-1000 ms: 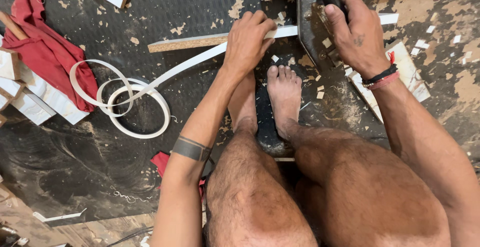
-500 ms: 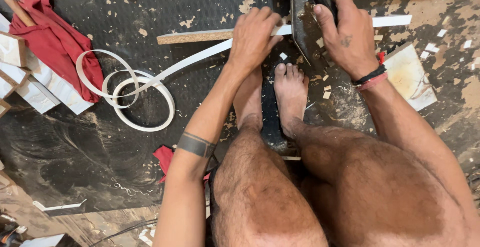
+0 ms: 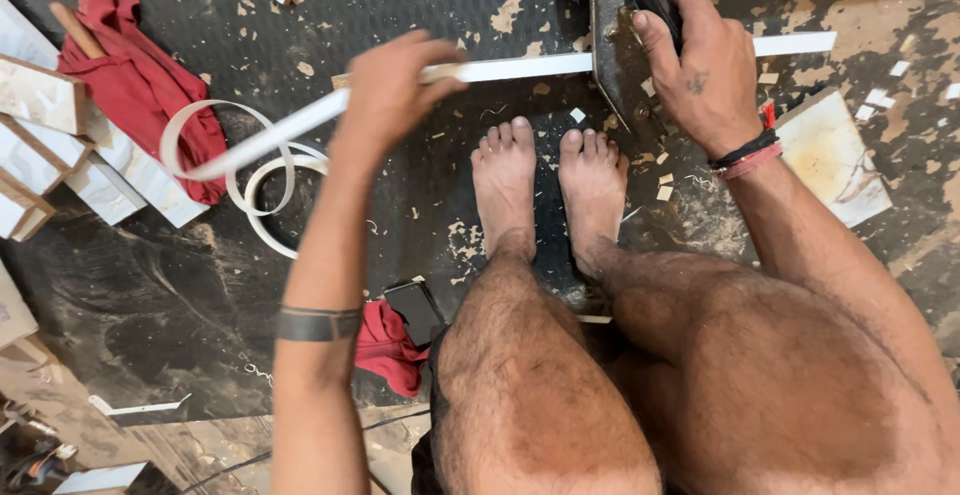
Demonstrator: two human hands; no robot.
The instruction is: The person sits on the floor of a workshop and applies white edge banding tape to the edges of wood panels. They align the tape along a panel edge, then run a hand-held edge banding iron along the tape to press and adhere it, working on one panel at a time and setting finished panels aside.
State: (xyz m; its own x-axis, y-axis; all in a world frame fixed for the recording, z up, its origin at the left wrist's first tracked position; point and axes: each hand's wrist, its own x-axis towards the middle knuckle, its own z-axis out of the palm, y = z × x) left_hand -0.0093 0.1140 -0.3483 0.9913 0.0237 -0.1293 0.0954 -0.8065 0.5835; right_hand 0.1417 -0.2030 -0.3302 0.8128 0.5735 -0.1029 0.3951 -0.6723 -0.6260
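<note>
Left hand [image 3: 385, 90] has lifted off the floor since the earlier frames, fingers now curled around the white edging strip [image 3: 520, 68], raising it. Right hand [image 3: 700, 55] stays clamped on the dark cutting tool [image 3: 625, 45] at far right; strip feed is being repositioned.

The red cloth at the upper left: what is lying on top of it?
On the red cloth lies a wooden stick, across its upper left part. A loop of the white strip crosses its lower right edge. Whatever lies beneath the cloth is covered.
</note>
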